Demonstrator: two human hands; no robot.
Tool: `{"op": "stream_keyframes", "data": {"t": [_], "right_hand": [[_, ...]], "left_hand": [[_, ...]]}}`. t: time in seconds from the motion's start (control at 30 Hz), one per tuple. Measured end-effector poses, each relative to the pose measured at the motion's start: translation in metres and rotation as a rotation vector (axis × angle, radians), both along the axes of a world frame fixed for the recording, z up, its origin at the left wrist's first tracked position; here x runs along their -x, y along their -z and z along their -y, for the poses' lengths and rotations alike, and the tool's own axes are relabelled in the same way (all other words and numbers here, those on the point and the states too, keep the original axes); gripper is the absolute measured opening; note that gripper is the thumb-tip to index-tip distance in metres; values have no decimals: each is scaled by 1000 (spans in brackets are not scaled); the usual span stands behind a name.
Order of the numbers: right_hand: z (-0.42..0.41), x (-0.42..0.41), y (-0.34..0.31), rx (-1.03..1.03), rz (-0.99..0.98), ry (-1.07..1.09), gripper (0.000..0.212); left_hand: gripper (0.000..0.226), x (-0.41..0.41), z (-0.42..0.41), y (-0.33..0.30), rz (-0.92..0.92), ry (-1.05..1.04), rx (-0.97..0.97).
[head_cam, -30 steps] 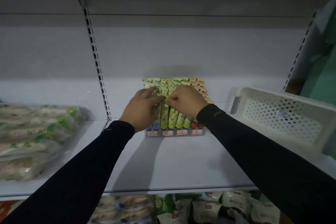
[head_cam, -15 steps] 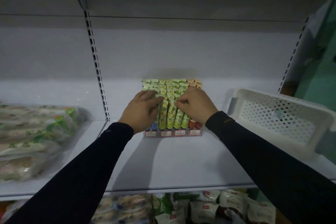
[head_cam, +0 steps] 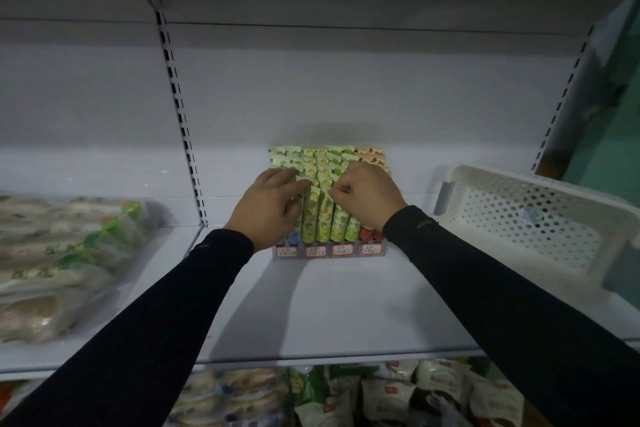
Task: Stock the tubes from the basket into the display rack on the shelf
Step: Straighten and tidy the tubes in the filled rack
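The left hand (head_cam: 268,206) lay flat on the tubes (head_cam: 323,218); the right hand (head_cam: 367,196) pinched one top, best seated squarely in the display rack (head_cam: 330,250).

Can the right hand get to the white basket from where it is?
Probably yes. The right hand pinches a tube in the rack, and the white basket stands beside it on the same shelf, with nothing between.

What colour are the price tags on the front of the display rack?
Red with white centres, four in a row on the price tags, clearest in the head view.
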State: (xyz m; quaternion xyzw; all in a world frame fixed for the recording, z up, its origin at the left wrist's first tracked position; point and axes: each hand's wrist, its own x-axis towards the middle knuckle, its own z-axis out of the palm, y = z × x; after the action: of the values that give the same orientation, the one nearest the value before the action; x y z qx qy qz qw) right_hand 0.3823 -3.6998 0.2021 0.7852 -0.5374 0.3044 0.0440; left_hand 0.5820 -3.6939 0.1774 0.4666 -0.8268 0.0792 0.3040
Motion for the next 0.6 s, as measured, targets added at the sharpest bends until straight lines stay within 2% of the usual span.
{"op": "stream_keyframes", "data": {"t": [0.1,0.23,0.43,0.6], "right_hand": [[-2,2,-1,-5,-16,-16,35],[-5,5,-1,-32,-22,-38,36],[-9,9,-7,-9,20,-81,24],[-10,23,-15,58,92,-18,21]], "left_hand": [[42,2,-3,-1,-5,-5,-4],[62,7,-7,-2,69,-38,-30],[62,11,-5,2,131,-61,-14],[66,11,-3,3,131,-62,-48]]}}
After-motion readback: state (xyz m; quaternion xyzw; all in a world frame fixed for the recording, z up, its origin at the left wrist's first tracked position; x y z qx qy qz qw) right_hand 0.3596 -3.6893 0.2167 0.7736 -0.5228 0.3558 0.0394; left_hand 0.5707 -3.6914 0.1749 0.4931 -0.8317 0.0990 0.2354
